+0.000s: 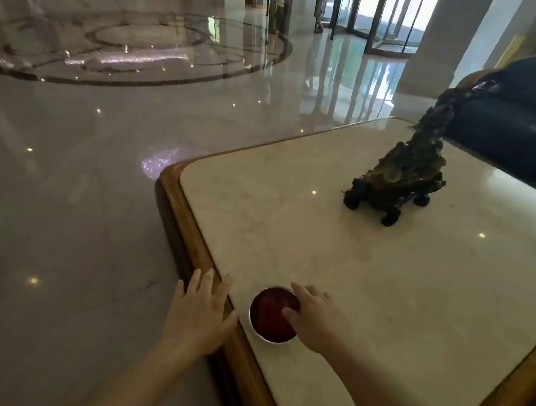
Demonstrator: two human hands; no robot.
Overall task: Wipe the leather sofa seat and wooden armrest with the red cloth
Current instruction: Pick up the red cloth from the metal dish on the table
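Down at the near left edge of the cream marble-topped table with a rounded wooden rim [189, 223] stands a small round white bowl [253, 326], and the crumpled red cloth [268, 311] fills it. The right hand [316, 320] grasps this bowl from its right side, thumb laid on the cloth inside and fingers curved over the far rim. The left hand [200, 312] is released, fingers straight and spread, palm resting on the wooden rim just beside the bowl. Toward the table's far edge sits a dark carved sculpture on stubby feet [401, 182], well apart from the bowl. Beyond the far right corner stands the black leather sofa [523, 116], on a glossy pale marble floor [60, 177].
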